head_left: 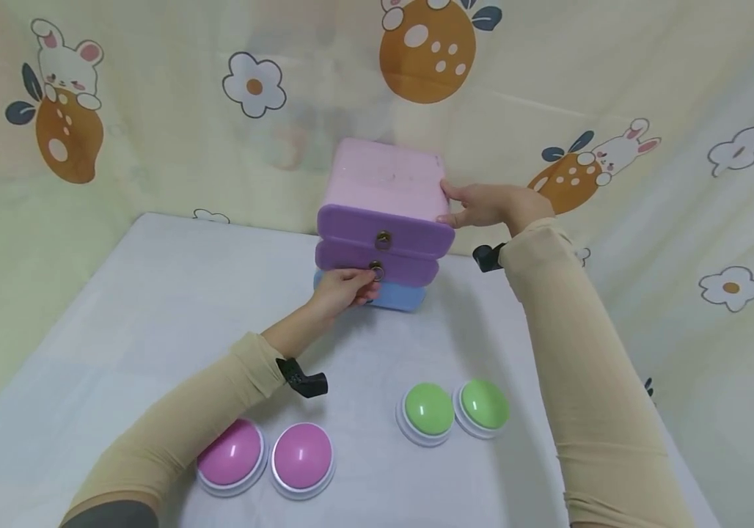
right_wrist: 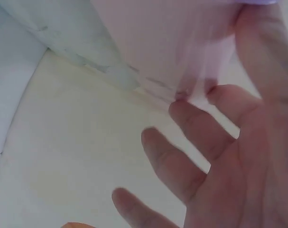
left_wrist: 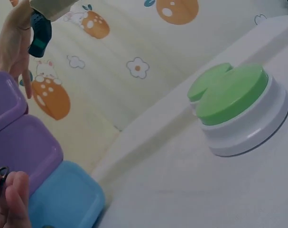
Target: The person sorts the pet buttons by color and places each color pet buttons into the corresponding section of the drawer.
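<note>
A small drawer box with a pink top (head_left: 383, 174) stands at the back of the table. Its fronts are stacked: a purple upper drawer (head_left: 416, 236), a purple middle drawer (head_left: 344, 254) and a blue bottom drawer (head_left: 403, 295). My left hand (head_left: 342, 289) pinches the metal ring pull (head_left: 378, 272) of the middle drawer, which also shows in the left wrist view. My right hand (head_left: 492, 204) touches the right side of the box near the top, thumb by the front edge. Seen from the right wrist, its fingers (right_wrist: 172, 166) are spread and fairly straight. What the drawers contain is hidden.
Two pink dome-topped buttons (head_left: 301, 456) with white bases sit at the front left, one partly behind my left sleeve (head_left: 199, 411). Two green ones (head_left: 429, 408) stand side by side at the front right. A patterned curtain (head_left: 172, 147) hangs behind the white table (head_left: 119, 315).
</note>
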A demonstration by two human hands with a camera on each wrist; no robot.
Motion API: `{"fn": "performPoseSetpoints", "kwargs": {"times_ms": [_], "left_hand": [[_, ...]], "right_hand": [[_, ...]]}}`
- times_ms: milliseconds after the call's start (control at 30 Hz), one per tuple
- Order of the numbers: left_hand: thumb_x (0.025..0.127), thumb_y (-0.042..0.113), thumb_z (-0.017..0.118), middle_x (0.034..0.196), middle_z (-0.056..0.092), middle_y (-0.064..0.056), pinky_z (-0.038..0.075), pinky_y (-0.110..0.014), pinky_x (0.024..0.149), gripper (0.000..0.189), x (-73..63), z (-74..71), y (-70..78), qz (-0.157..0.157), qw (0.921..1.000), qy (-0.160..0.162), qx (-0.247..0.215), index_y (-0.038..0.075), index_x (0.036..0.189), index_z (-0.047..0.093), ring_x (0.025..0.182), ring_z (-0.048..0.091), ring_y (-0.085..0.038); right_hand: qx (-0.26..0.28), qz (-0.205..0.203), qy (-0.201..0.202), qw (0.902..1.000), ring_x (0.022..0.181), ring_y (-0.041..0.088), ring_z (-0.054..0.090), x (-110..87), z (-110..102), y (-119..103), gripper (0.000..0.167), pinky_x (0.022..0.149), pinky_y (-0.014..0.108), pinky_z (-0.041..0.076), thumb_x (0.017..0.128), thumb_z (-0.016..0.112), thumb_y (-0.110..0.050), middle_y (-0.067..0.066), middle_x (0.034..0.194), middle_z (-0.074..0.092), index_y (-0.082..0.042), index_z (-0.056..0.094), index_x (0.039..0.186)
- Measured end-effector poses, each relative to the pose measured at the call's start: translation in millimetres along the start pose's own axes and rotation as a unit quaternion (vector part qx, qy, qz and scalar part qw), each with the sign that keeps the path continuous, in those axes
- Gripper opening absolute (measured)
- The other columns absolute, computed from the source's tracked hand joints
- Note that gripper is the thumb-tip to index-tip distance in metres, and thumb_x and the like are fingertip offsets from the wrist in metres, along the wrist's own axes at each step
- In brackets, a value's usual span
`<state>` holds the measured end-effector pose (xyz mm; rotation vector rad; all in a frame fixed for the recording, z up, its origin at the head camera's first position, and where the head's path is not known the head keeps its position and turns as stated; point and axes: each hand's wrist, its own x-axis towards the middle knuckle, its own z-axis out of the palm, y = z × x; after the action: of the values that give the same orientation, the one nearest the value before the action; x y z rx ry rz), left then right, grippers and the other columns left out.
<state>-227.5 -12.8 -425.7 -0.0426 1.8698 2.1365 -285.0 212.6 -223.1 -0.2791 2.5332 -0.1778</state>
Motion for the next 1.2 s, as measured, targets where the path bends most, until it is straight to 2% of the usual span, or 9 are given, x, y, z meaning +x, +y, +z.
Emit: {"fn": "performPoseSetpoints", "kwargs": {"times_ms": [133, 267, 367, 433, 700, 833, 933, 1033, 1200], "left_hand": [[0.090, 0.023, 0.064, 0.075, 0.070, 0.002, 0.048, -0.017, 0.057, 0.027, -4.7, -2.4, 2.4, 0.001, 0.9984, 0.017, 0.054, -0.001, 0.102, 0.070, 0.065, 0.067, -0.005], [0.090, 0.022, 0.064, 0.074, 0.071, 0.002, 0.054, -0.031, 0.070, 0.027, -12.2, -1.0, 5.5, 0.012, 0.9956, 0.007, 0.093, -0.001, 0.099, 0.071, 0.066, 0.068, -0.007], [0.090, 0.023, 0.063, 0.074, 0.071, 0.001, 0.054, -0.041, 0.082, 0.029, -18.8, 1.9, 7.5, 0.003, 0.9945, -0.004, 0.105, -0.003, 0.102, 0.070, 0.067, 0.068, -0.008], [0.090, 0.023, 0.064, 0.075, 0.072, 0.000, 0.053, -0.042, 0.083, 0.029, -23.7, 3.3, 8.8, -0.005, 0.9940, -0.003, 0.110, -0.002, 0.102, 0.070, 0.069, 0.069, -0.008], [0.089, 0.022, 0.065, 0.075, 0.072, -0.003, 0.055, -0.039, 0.078, 0.022, -42.5, 4.1, 7.5, -0.024, 0.9920, -0.003, 0.124, 0.001, 0.092, 0.072, 0.068, 0.070, -0.010], [0.089, 0.022, 0.065, 0.075, 0.072, -0.003, 0.055, -0.033, 0.070, 0.025, -53.5, 4.3, 5.9, -0.025, 0.9917, -0.004, 0.126, -0.001, 0.094, 0.071, 0.068, 0.070, -0.011], [0.088, 0.023, 0.066, 0.075, 0.073, -0.003, 0.054, -0.031, 0.068, 0.023, -59.5, 4.8, 4.8, -0.025, 0.9919, -0.003, 0.125, 0.001, 0.091, 0.072, 0.069, 0.070, -0.011], [0.088, 0.024, 0.066, 0.075, 0.073, -0.003, 0.053, -0.032, 0.067, 0.021, -61.7, 5.3, 1.9, -0.023, 0.9924, -0.009, 0.120, 0.004, 0.089, 0.072, 0.068, 0.070, -0.011], [0.090, 0.027, 0.064, 0.080, 0.073, -0.001, 0.051, -0.029, 0.064, 0.027, -61.6, 5.3, -3.9, -0.025, 0.9909, -0.028, 0.129, 0.002, 0.097, 0.071, 0.069, 0.069, -0.009]], "right_hand": [[-0.028, 0.035, 0.015, 0.9989, 0.144, 0.044, 0.004, -1.7, -3.3, -12.5, 0.097, 0.109, 0.068, 0.012, 0.081, 0.058, -0.064, 0.011, 0.161, -0.002, -0.034, -0.002, 0.151], [-0.032, 0.073, 0.017, 0.9967, 0.142, 0.047, 0.006, -4.8, -9.6, -21.8, 0.098, 0.107, 0.068, 0.016, 0.080, 0.062, -0.059, 0.013, 0.160, -0.004, -0.033, 0.002, 0.152], [-0.031, 0.088, 0.014, 0.9955, 0.141, 0.048, 0.006, -6.1, -13.6, -24.9, 0.097, 0.107, 0.067, 0.016, 0.081, 0.063, -0.057, 0.014, 0.160, -0.006, -0.033, 0.001, 0.152], [-0.035, 0.087, 0.013, 0.9956, 0.141, 0.047, 0.006, -5.9, -14.8, -26.0, 0.096, 0.107, 0.067, 0.016, 0.081, 0.062, -0.056, 0.015, 0.159, -0.006, -0.033, 0.001, 0.152], [0.008, 0.090, 0.015, 0.9958, 0.142, 0.047, 0.006, -2.0, -8.6, -23.8, 0.096, 0.106, 0.070, 0.018, 0.082, 0.063, -0.054, 0.015, 0.160, -0.003, -0.033, 0.000, 0.152], [0.005, 0.084, 0.019, 0.9963, 0.142, 0.047, 0.006, -2.2, -8.1, -25.1, 0.096, 0.106, 0.069, 0.020, 0.083, 0.062, -0.053, 0.014, 0.160, -0.003, -0.034, -0.002, 0.151], [-0.001, 0.077, 0.022, 0.9968, 0.142, 0.047, 0.005, -2.8, -8.9, -26.4, 0.095, 0.106, 0.069, 0.021, 0.084, 0.061, -0.052, 0.014, 0.160, -0.004, -0.034, -0.003, 0.151], [0.000, 0.083, 0.021, 0.9963, 0.142, 0.047, 0.005, -3.4, -8.9, -26.5, 0.095, 0.106, 0.069, 0.022, 0.084, 0.061, -0.052, 0.014, 0.160, -0.003, -0.034, -0.003, 0.151], [0.008, 0.092, 0.016, 0.9956, 0.142, 0.048, 0.005, -4.0, -6.3, -24.1, 0.095, 0.105, 0.069, 0.023, 0.083, 0.060, -0.054, 0.016, 0.160, -0.002, -0.034, -0.004, 0.151]]}}
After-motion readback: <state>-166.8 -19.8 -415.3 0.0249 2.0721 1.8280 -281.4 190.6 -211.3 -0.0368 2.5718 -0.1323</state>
